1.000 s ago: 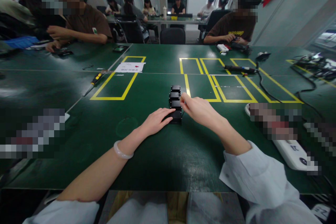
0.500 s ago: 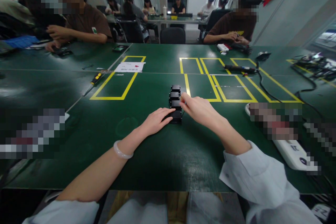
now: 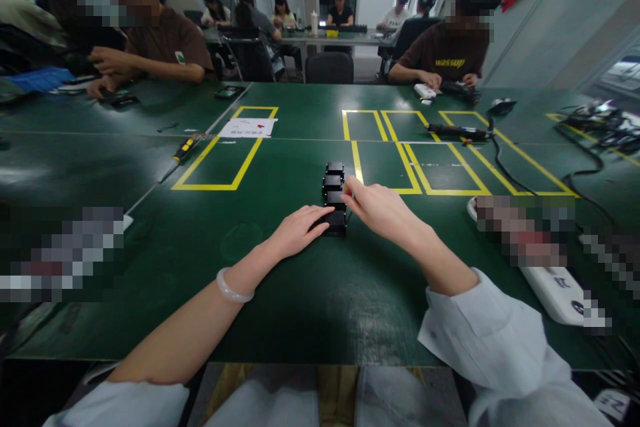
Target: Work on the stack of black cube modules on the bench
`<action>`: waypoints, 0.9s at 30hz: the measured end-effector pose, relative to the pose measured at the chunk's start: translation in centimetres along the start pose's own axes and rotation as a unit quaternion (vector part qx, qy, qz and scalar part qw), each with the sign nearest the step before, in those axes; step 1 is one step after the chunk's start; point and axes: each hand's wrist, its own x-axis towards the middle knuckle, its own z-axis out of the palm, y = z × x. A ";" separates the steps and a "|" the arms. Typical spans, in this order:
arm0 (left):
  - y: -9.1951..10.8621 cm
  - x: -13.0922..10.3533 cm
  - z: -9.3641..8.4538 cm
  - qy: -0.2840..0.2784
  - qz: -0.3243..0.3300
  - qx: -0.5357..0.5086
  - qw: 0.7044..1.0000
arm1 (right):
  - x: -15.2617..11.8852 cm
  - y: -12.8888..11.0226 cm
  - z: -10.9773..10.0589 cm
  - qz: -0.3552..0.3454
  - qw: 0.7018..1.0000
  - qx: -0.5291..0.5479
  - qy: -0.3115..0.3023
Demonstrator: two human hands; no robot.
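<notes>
A short row of black block-like pieces (image 3: 333,183) stands on the green table in front of me, running away from my body. My left hand (image 3: 300,230) reaches in from the left, its fingers stretched out and the thumb apart. Its fingertips rest on the nearest black block (image 3: 337,221) and at the edge of the one behind it. On the right side of the row, my right hand (image 3: 376,207) is closed in a pinch, close against the blocks. Whatever lies between those fingertips is hidden; a thin dark line shows just below them.
A yellow-black screwdriver (image 3: 183,149) and a paper sheet (image 3: 249,127) lie left of centre. Yellow tape rectangles (image 3: 419,180) mark the table. On the right are a black hand tool (image 3: 457,131), cables (image 3: 607,123) and a white power strip (image 3: 555,293). Two people sit opposite.
Both my hands and the black blocks look almost the same as before. Across the table, the hands of the person on the right have moved apart and down toward the white object.
</notes>
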 end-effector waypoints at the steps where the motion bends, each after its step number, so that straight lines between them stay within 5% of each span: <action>1: 0.0 0.0 0.0 0.000 0.000 0.000 1.000 | 0.0 0.0 0.1 0.001 1.000 -0.002 0.001; 27: 0.0 0.0 0.0 0.007 0.000 0.000 1.000 | -0.1 -0.1 0.0 -0.013 1.000 0.000 0.019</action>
